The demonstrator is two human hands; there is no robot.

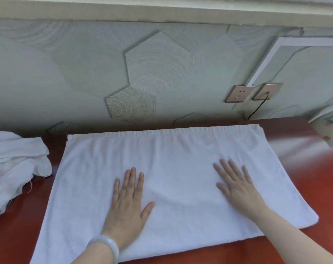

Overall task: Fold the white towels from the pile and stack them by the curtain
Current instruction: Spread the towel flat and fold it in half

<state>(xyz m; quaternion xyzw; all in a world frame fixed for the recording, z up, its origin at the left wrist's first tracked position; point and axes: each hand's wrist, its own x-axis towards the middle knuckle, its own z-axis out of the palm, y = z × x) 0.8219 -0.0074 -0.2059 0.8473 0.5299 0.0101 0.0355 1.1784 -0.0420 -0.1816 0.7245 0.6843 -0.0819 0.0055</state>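
One white towel (173, 168) lies spread at centre frame on the red table (314, 168); one crumpled towel pile (15, 164) sits at left. Two hands, left hand (126, 204) and right hand (238, 187), rest flat on the towel, fingers straight, holding nothing.

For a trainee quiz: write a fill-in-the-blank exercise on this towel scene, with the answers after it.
1. The bracelet sits on the ____ wrist.
2. The crumpled pile lies to the ____ of the spread towel.
3. The black cable runs to the ____ wall socket.
4. The left hand and right hand rest on the spread towel, palms facing ____.

Answers: left; left; right; down.
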